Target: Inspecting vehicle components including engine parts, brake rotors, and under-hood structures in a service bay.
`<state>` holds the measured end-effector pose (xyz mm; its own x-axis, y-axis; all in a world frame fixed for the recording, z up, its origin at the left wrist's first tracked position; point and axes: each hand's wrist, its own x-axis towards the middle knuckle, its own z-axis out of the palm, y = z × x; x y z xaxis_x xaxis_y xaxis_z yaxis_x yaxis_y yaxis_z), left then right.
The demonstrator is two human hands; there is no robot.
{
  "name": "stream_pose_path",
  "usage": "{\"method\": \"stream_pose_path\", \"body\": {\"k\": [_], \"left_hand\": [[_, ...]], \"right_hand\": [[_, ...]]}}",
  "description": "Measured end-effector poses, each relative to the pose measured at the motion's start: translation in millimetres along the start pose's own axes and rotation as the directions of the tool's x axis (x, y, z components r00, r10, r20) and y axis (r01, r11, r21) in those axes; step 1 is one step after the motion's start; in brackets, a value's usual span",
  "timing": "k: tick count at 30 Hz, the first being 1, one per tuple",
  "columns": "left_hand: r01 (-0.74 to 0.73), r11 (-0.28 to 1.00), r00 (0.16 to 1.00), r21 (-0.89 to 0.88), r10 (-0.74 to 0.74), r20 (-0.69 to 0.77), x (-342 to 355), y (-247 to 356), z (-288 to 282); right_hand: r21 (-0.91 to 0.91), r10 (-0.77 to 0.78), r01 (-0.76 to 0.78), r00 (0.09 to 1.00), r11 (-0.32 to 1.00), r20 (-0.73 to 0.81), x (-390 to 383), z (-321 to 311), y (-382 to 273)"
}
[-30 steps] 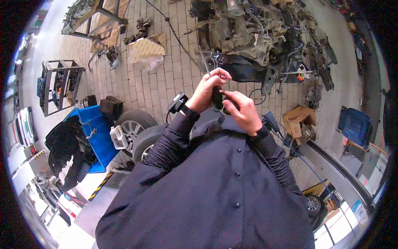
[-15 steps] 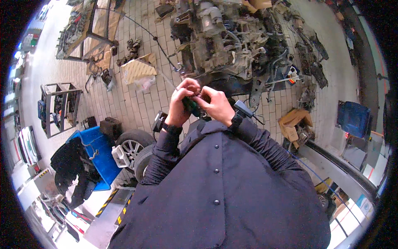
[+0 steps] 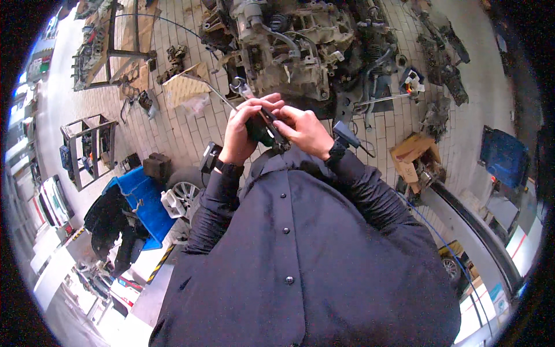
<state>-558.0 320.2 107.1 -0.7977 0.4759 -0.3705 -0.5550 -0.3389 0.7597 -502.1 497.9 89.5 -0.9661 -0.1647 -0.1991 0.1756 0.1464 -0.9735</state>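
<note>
A wrench (image 3: 241, 88) and a thin metal rod (image 3: 219, 94) are held in the left hand (image 3: 238, 134), fingers curled pretty snugly, with both ends pointed out toward the big greasy engine (image 3: 298, 52). A long dark tool (image 3: 277, 134) is caught between the two hands, right in front of the shirt (image 3: 277, 231). It's touched by the bent fingers of the right hand (image 3: 307, 134), but whether it's properly gripped there can't be told. Off to the left, a white jug (image 3: 171, 204) is parked by a wheel (image 3: 188, 195).
</note>
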Motion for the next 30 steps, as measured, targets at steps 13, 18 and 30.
{"method": "stream_pose_path", "body": {"k": [13,18,30], "left_hand": [[0.124,0.99,0.991,-0.067,-0.12,0.066,2,-3,1],[0.177,0.981,0.982,-0.085,-0.182,-0.053,-16,12,-26],[0.309,0.914,0.85,0.263,-0.141,-0.507,-84,-44,-204]], "right_hand": [[0.04,-0.051,0.055,0.995,0.998,-0.084,-17,-21,4],[0.289,0.191,-0.149,0.974,0.946,-0.122,-24,-52,3],[-0.688,-0.211,-0.112,0.905,0.717,-0.368,11,-174,73]]}}
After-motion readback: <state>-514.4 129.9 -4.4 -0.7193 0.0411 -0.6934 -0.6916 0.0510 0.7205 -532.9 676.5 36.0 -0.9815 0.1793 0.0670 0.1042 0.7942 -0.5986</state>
